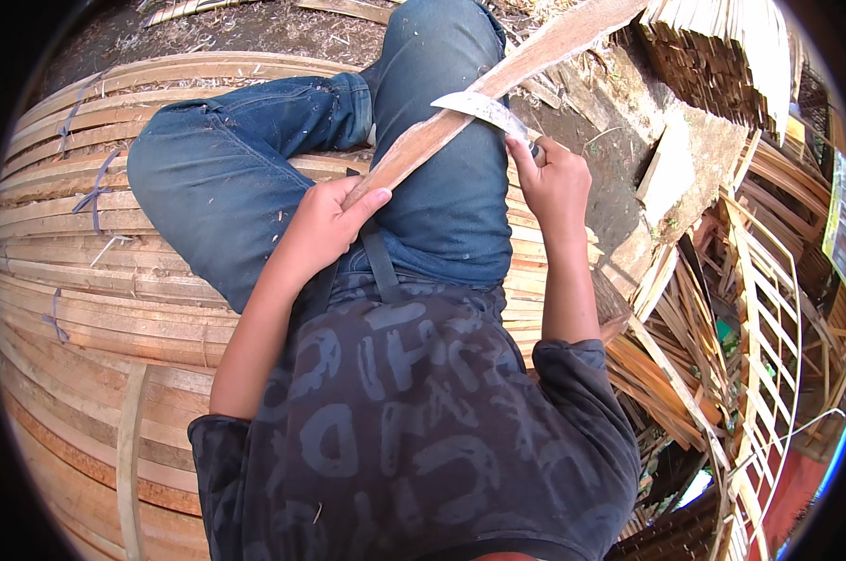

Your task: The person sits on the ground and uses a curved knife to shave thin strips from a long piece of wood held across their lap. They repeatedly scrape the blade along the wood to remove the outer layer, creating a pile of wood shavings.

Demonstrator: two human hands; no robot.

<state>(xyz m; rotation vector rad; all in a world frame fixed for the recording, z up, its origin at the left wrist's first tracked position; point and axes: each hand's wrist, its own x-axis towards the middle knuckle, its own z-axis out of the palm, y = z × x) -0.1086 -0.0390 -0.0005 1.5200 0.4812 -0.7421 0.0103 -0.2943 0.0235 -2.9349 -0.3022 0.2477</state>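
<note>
My left hand (322, 229) is closed round the near end of a long strip of brown wood (535, 56), its thumb on top. The strip slants over my raised thigh, away to the upper right and out of the picture. In my right hand (556, 185) is a knife with a curved, pale blade (484, 107). That blade lies across the strip, beyond my left hand, its tip pointing left. Most of the knife's handle is hidden by my fingers.
I sit on bundled long wooden slats (114, 210), tied with purple cord (94, 194). At the upper right stands a stack of thin wood pieces (713, 65) on soil. Lower right are loose splints (666, 393) and a slatted lattice frame (769, 327).
</note>
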